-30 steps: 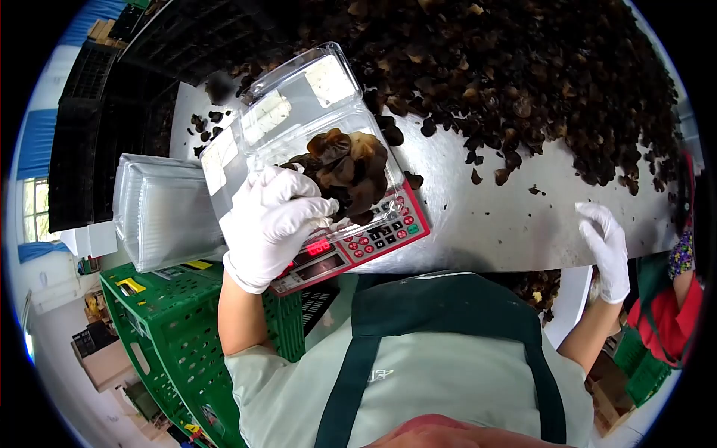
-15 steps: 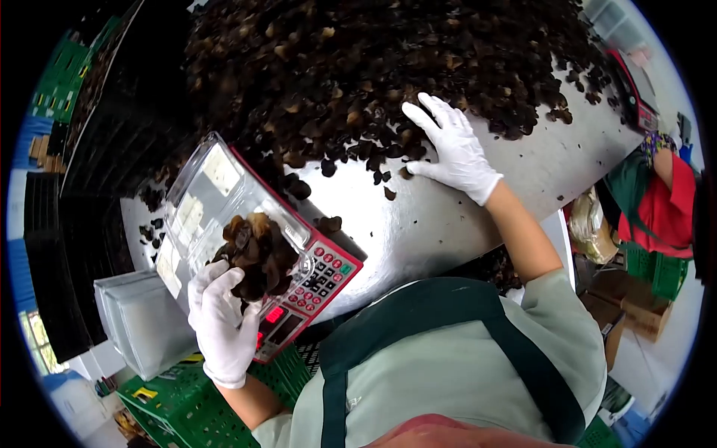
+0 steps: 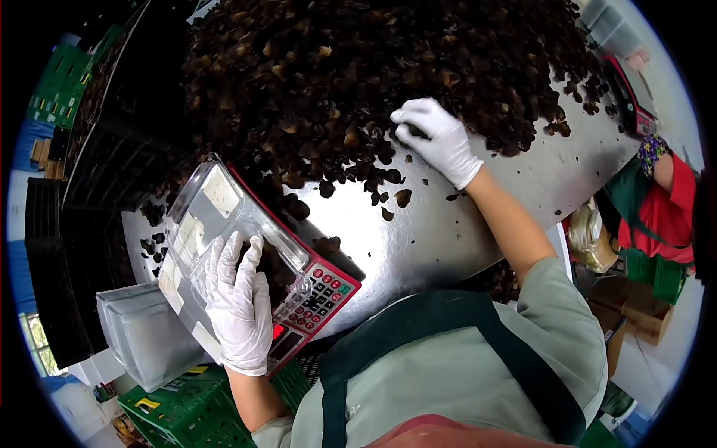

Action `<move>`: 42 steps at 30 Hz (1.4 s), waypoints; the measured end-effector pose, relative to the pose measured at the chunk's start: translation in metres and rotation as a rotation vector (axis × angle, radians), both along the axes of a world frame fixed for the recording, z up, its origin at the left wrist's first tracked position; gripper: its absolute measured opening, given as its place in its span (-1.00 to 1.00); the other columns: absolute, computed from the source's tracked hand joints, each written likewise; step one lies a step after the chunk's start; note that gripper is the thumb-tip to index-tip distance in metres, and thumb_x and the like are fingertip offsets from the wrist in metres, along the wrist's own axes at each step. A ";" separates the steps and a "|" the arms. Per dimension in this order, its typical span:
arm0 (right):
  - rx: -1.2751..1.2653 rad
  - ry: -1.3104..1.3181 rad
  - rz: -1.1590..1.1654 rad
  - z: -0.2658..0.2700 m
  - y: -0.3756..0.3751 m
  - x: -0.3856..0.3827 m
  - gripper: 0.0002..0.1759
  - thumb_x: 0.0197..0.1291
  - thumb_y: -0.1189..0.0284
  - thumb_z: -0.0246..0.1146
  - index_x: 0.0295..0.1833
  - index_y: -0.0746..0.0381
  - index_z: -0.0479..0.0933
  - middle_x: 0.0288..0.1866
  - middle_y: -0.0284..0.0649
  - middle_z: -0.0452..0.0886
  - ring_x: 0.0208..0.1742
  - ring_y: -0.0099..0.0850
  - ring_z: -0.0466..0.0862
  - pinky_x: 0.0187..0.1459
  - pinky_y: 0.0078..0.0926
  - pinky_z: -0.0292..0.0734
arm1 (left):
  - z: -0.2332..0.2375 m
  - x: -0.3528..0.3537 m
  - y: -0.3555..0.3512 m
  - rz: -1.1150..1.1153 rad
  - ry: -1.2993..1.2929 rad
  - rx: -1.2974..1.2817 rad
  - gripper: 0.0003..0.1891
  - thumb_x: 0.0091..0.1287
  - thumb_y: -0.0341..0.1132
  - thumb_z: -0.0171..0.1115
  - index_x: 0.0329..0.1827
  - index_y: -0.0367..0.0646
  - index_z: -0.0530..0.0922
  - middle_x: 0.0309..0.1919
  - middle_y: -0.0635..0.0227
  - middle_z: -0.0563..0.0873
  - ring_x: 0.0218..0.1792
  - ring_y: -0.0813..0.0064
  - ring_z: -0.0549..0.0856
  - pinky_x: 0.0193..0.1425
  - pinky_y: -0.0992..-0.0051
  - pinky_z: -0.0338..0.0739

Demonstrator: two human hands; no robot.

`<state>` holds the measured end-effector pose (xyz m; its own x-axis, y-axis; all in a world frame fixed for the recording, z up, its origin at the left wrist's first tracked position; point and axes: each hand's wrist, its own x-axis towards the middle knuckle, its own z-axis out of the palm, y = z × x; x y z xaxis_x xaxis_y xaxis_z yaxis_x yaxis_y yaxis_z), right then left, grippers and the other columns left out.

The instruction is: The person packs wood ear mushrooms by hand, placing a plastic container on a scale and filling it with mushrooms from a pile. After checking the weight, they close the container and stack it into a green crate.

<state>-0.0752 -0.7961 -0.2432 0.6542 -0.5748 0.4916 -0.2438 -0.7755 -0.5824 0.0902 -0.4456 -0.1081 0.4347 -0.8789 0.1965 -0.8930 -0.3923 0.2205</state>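
Observation:
My left hand, in a white glove, rests with its fingers apart over the clear tray on the red-edged digital scale. Dark brown fungus pieces show in the tray beside its fingertips, and the palm is hidden. My right hand, also gloved, is at the near edge of the large heap of dark fungus. Its fingers are curled together around a dark piece. Loose pieces lie on the metal table between the hands.
Stacked clear containers stand left of the scale, above a green crate. Black crates rise at far left. A second scale is at the right, near a co-worker's arm in a floral sleeve. Cardboard boxes are below.
My left hand has moved up over the tray and its fingers have spread over the pieces. My right hand has shifted slightly left and its fingers have closed.

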 end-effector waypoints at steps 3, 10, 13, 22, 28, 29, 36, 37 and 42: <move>0.858 -0.250 -0.109 0.020 -0.015 0.006 -0.81 0.35 0.40 0.38 0.00 0.24 0.75 -0.07 -0.31 0.79 0.02 -0.51 0.73 0.15 -0.55 0.59 | 0.002 -0.001 -0.003 0.014 -0.029 0.027 -0.47 0.35 -0.62 0.18 0.40 -0.07 0.60 0.38 0.12 0.60 0.48 0.01 0.47 0.59 0.16 0.26; 1.223 -0.451 0.310 0.037 -0.013 0.007 -0.58 0.52 0.18 0.23 0.22 0.28 0.68 0.03 -0.33 0.76 0.03 -0.59 0.69 0.14 -0.63 0.55 | 0.018 -0.005 0.008 0.087 0.129 -0.170 -0.43 0.45 -0.46 0.17 0.55 -0.19 0.42 0.49 0.05 0.48 0.50 0.11 0.46 0.61 0.21 0.23; 1.406 -0.384 0.313 0.049 -0.003 0.011 -0.55 0.54 0.13 0.20 0.26 0.24 0.66 0.01 -0.34 0.74 -0.05 -0.63 0.67 -0.18 -0.70 0.56 | 0.005 0.010 0.042 0.206 0.078 -0.365 -0.47 0.53 -0.35 0.15 0.55 -0.22 0.41 0.50 0.06 0.45 0.50 0.16 0.42 0.62 0.23 0.17; 1.520 -0.348 0.489 0.045 0.016 0.038 -0.47 0.55 0.05 0.16 0.36 0.22 0.57 0.07 -0.35 0.69 -0.17 -0.65 0.61 -0.47 -0.78 0.38 | 0.000 -0.018 0.061 0.352 0.174 -0.563 -0.52 0.36 -0.61 0.24 0.36 -0.20 0.59 0.42 0.05 0.49 0.38 0.22 0.54 0.49 0.29 0.38; 1.523 -0.227 0.557 0.074 0.081 0.046 -0.54 0.55 0.16 0.15 0.31 0.25 0.61 0.09 -0.33 0.74 -0.05 -0.67 0.66 -0.21 -0.75 0.52 | 0.013 -0.057 -0.061 -0.218 -0.072 -0.356 -0.55 0.25 -0.48 0.31 0.25 -0.10 0.65 0.21 0.11 0.64 0.17 0.13 0.68 0.17 0.32 0.63; 1.525 -0.222 0.583 0.072 0.087 0.046 -0.54 0.54 0.16 0.16 0.31 0.25 0.62 0.09 -0.33 0.74 -0.05 -0.67 0.66 -0.22 -0.76 0.50 | 0.003 -0.057 -0.080 -0.235 -0.244 -0.391 -0.60 0.29 -0.45 0.31 0.22 -0.08 0.67 0.15 0.13 0.68 0.10 0.15 0.71 0.15 0.34 0.63; 1.891 -0.164 0.367 0.063 0.084 0.026 -0.48 0.37 -0.03 0.35 0.10 0.22 0.67 -0.09 -0.27 0.77 -0.18 -0.37 0.79 -0.58 -0.69 0.47 | -0.018 -0.049 -0.102 -0.102 -0.237 -0.357 -0.67 0.22 -0.41 0.32 0.07 0.00 0.69 0.00 0.36 0.70 -0.07 0.28 0.72 -0.07 0.33 0.64; 1.892 -0.184 0.386 0.064 0.083 0.025 -0.42 0.38 -0.04 0.33 0.18 0.26 0.66 -0.03 -0.21 0.78 -0.15 -0.33 0.81 -0.58 -0.70 0.48 | -0.014 -0.051 -0.096 -0.045 -0.230 -0.354 -0.66 0.17 -0.46 0.34 0.03 -0.02 0.70 0.01 0.34 0.72 -0.07 0.25 0.73 -0.07 0.32 0.66; 2.159 -0.322 0.429 0.031 0.067 0.022 -0.29 0.41 -0.06 0.26 0.37 0.32 0.54 0.14 0.06 0.71 -0.13 -0.22 0.80 -0.50 -0.64 0.69 | 0.010 -0.043 -0.043 0.013 0.010 -0.622 -0.65 0.11 -0.63 0.39 -0.02 -0.17 0.67 0.02 0.14 0.76 -0.02 0.13 0.78 0.10 0.31 0.68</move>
